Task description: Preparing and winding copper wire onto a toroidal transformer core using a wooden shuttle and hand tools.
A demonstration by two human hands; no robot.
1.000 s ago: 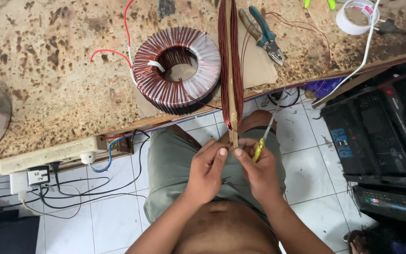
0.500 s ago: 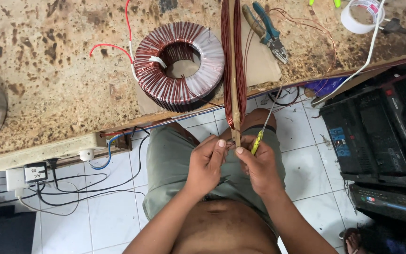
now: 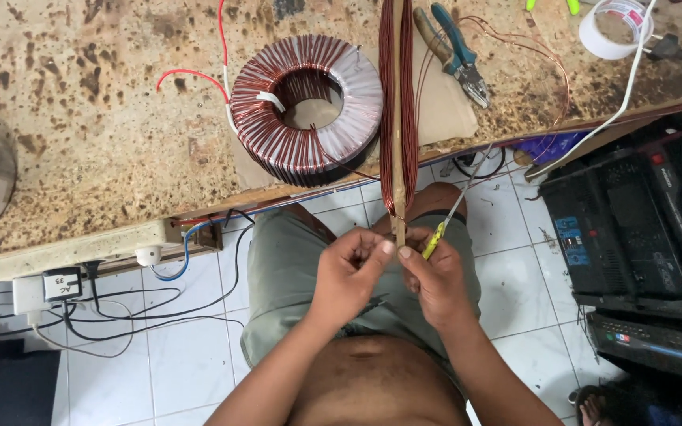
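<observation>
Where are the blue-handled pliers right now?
In the head view, the blue-handled pliers lie on the speckled workbench near its far edge, right of the wire-wound stick and left of the white tape roll.

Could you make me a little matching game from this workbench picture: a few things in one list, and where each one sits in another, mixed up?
Things:
1. toroidal coil
2. pliers
3. tape roll
4. wire-wound stick

Places:
A. far right corner of the bench top
B. lower end pinched between both hands, left hand and right hand
C. flat on the bench, red and white leads coming off it
D. lying on the bench just right of the stick

Pairs: 1-C, 2-D, 3-A, 4-B
</observation>
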